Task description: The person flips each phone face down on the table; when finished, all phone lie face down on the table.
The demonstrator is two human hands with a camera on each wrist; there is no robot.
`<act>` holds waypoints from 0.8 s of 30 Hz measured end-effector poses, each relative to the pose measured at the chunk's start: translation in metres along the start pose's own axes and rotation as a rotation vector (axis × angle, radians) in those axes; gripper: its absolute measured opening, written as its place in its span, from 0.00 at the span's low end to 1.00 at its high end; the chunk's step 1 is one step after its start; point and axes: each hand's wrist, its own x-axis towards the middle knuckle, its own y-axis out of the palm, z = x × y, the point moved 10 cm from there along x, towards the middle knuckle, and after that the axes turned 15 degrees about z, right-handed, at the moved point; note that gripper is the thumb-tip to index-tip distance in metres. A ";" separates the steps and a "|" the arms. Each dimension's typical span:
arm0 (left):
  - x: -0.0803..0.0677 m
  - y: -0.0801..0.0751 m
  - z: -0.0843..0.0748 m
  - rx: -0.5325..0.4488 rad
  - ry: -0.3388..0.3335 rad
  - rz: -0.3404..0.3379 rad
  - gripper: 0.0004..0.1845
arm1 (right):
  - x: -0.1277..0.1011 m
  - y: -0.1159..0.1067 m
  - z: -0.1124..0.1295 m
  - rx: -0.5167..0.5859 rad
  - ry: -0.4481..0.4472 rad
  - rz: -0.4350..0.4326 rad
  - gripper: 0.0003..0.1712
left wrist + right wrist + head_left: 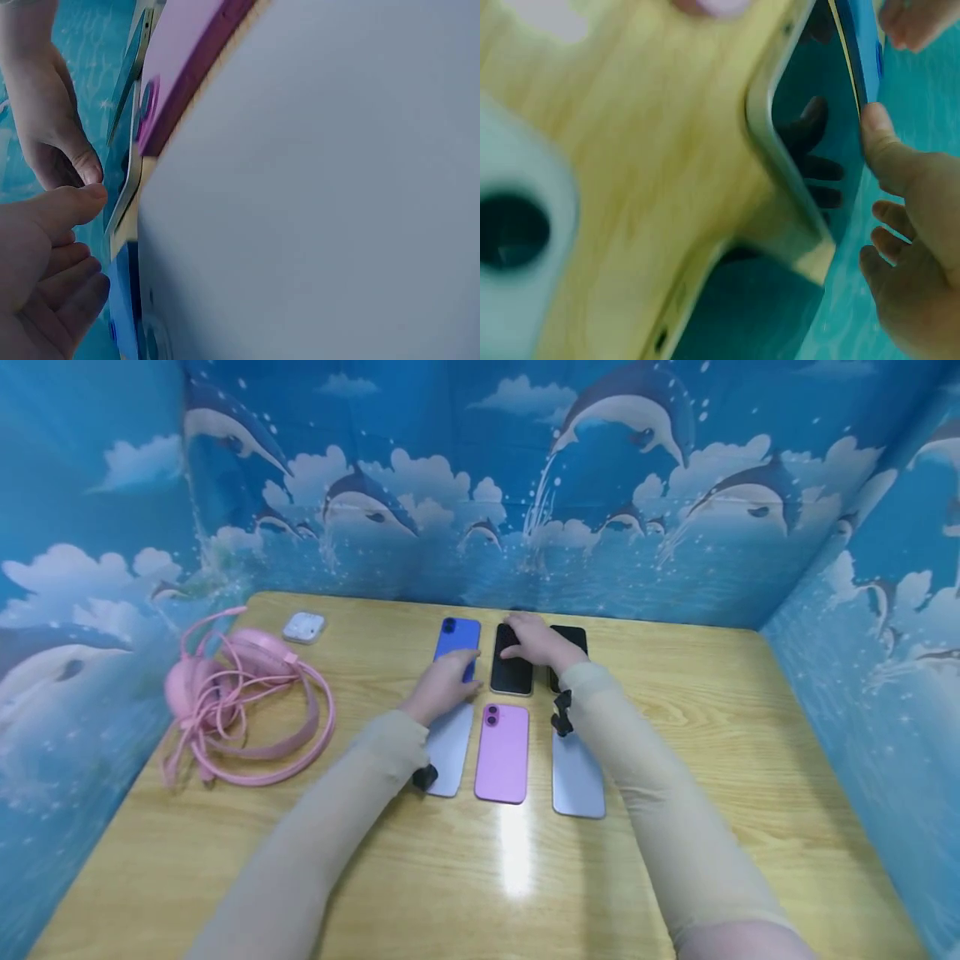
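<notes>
Two rows of smartphones lie on the wooden table. My left hand point(444, 683) hovers where the blue phone point(459, 631) meets the pale phone point(452, 752), its fingers loosely bent around nothing. My right hand point(536, 640) is over the middle phone with a dark screen point(513, 675); its spread fingers reflect in that screen in the right wrist view, and whether the thumb touches the glass I cannot tell. A second dark-screened phone point(572, 633) is partly hidden by the right wrist. Nearest me lie a pink phone point(502, 756) and a light blue phone point(577, 781).
Pink headphones point(258, 652) with a tangled cable lie at the left of the table point(697, 727). Behind them sits a small white square case point(303, 627). Dolphin-printed curtains point(450, 485) enclose the back and both sides.
</notes>
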 end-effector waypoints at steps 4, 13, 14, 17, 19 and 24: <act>0.007 0.006 -0.009 -0.004 0.012 0.013 0.32 | -0.008 -0.001 -0.018 0.013 0.058 0.027 0.43; 0.020 0.018 -0.013 -0.039 -0.002 0.049 0.32 | -0.013 0.005 -0.030 0.094 0.109 0.046 0.45; 0.021 0.019 -0.013 -0.040 -0.005 0.054 0.32 | -0.012 0.004 -0.029 0.095 0.113 0.042 0.45; 0.022 0.021 -0.014 -0.032 -0.010 0.065 0.32 | -0.011 0.003 -0.030 0.100 0.134 0.041 0.46; 0.024 0.023 -0.016 -0.025 -0.012 0.073 0.32 | -0.010 0.004 -0.031 0.110 0.144 0.044 0.46; 0.025 0.025 -0.017 -0.022 -0.016 0.082 0.31 | -0.009 0.003 -0.037 0.147 0.142 0.012 0.47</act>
